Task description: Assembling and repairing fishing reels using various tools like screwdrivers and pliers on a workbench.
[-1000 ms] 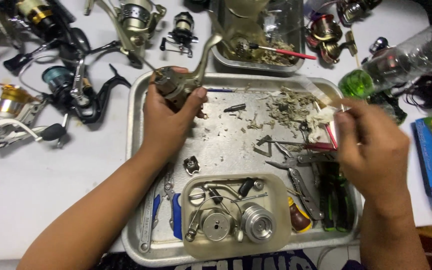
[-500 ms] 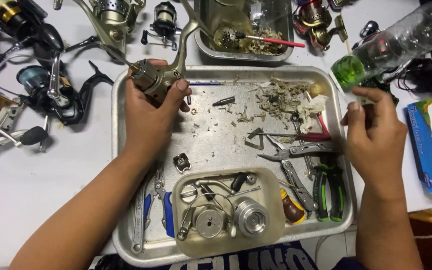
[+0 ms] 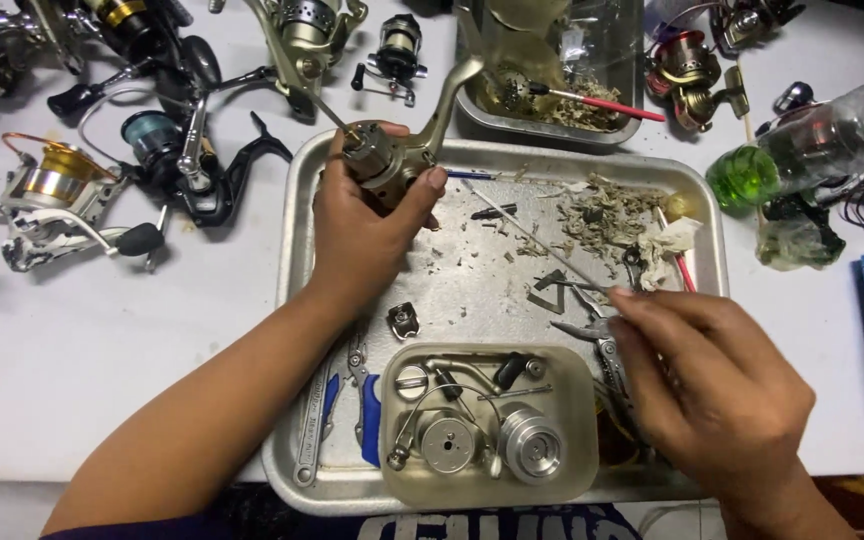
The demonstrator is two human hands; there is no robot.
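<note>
Now left hand (image 3: 357, 230) gripping reel body (image 3: 387, 165), right hand (image 3: 717, 385) pinching thin rod (image 3: 532, 235)

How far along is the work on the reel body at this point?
Done: spool and small parts lie in the plastic tub; debris is scattered over the metal tray. In hand: the left hand grips the reel body, and the right hand pinches a thin rod. Left: the parts are not back on the body.

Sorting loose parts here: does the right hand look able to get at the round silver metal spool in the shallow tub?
Probably yes. The right hand hovers just right of the round silver metal spool, which lies uncovered in the open shallow tub; though its fingertips pinch a thin metal rod.
</note>
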